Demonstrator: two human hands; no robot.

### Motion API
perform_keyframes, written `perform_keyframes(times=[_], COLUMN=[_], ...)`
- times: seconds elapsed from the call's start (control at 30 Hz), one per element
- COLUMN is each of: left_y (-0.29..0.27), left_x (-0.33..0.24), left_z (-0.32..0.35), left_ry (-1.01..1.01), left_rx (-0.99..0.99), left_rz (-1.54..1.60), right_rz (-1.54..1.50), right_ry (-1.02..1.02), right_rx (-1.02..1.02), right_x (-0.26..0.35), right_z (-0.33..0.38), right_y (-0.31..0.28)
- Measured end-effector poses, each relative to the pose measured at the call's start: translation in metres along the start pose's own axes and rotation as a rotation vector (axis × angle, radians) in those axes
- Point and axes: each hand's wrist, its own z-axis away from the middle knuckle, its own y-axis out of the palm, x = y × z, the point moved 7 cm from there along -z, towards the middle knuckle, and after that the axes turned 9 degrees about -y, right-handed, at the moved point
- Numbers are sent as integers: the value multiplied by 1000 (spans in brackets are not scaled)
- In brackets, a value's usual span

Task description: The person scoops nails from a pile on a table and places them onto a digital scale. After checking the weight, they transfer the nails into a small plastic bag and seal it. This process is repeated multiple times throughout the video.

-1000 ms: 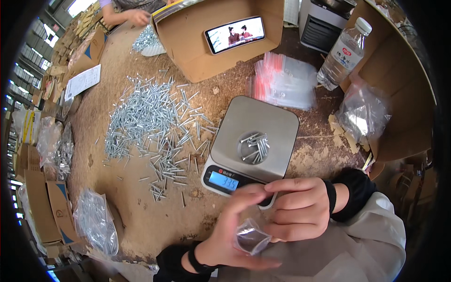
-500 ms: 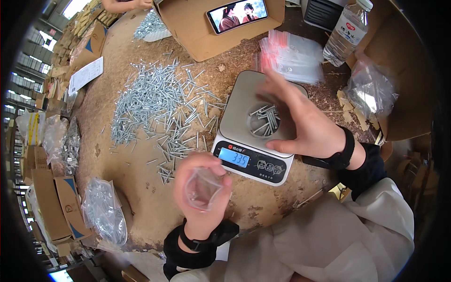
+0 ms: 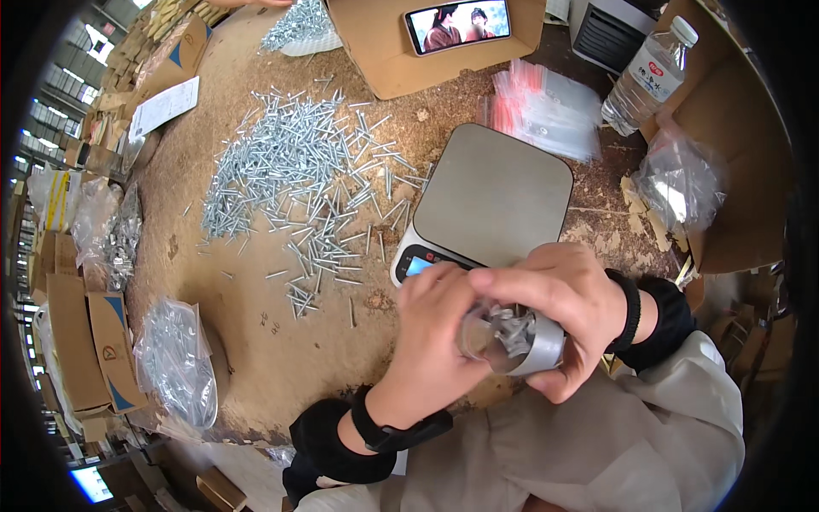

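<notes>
Just in front of the scale, my right hand is closed around a small grey cup, tipped on its side with its mouth to the left. Silver screws lie at that mouth. My left hand grips a small clear plastic bag against the cup's mouth; whether screws have dropped into it is hard to make out. Behind both hands, the digital scale has a bare plate, and its lit display is partly covered by my left fingers.
A large heap of screws spreads across the worn table, left of the scale. Zip bags, a water bottle and crumpled plastic sit at the right. A phone leans in a cardboard box. A filled bag lies front left.
My right hand has lifted the cup of screws off the scale, brought it nearer and tipped it. My left hand has carried the bag rightward to meet it.
</notes>
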Motion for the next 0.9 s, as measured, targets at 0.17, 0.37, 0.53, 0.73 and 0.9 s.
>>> perform_keyframes(times=[0.17, 0.37, 0.53, 0.73, 0.9], left_y=[24, 36, 37, 32, 34], left_x=[-7, 7, 3, -1, 4], left_z=[7, 15, 12, 10, 13], left_ry=[0, -247, -206, -174, -131], left_rx=[111, 265, 251, 280, 330], left_rz=[281, 622, 775, 726, 745], right_rz=[-34, -126, -484, -790, 53], right_ry=[29, 52, 102, 475, 501], right_rx=[-10, 7, -112, -278, -207], right_x=[-1, -2, -7, -17, -49], right_z=[0, -4, 4, 20, 22], right_y=[6, 5, 12, 6, -28])
